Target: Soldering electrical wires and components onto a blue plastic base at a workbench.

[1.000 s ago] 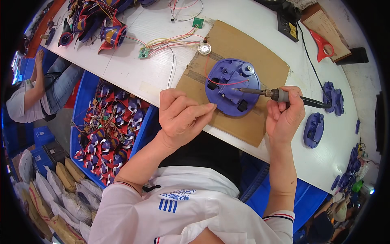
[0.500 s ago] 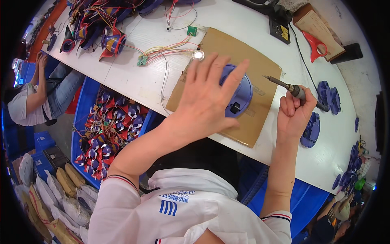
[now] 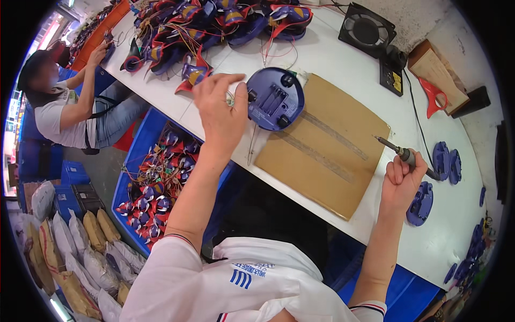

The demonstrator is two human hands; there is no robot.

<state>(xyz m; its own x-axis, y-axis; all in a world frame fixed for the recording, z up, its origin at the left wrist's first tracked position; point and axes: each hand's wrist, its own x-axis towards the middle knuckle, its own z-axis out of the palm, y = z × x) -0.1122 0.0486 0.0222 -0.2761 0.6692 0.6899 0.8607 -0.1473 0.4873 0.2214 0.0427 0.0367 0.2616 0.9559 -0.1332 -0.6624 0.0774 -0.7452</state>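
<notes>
Disc [image 3: 274, 99] lifted off cardboard [image 3: 327, 155] in left hand [image 3: 220, 115] pinch; right hand [image 3: 399, 180] fist grips soldering iron [image 3: 399, 153], prob. soldering done, set-aside left.

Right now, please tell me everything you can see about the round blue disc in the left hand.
The round blue disc looks like moulded plastic. Its visible face has a ribbed rectangular recess in the middle and small dark round parts near the rim. The left hand grips its left edge and holds it tilted over the white table, beside the far corner of the brown cardboard sheet. Thin wires show near the fingers.
</notes>
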